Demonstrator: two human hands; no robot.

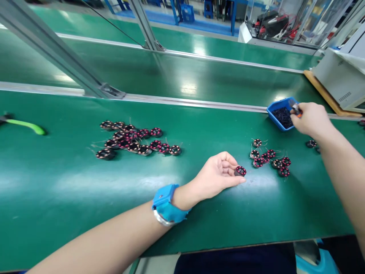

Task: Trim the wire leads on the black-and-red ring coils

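Note:
My left hand, with a blue strap at its wrist, has a small round motor stator with pink marks between thumb and fingers, just over the green table. My right hand is closed on a small dark and orange hand tool, its kind partly hidden by the fingers. The tool is over the right side of a blue bin that holds many thin black pieces. Right of my left hand lies a group of several stators with thin wire ends.
A larger group of stators lies left of centre. A green-handled tool is at the far left. Metal frame posts and a rail run behind. A grey machine stands at right on a wooden board.

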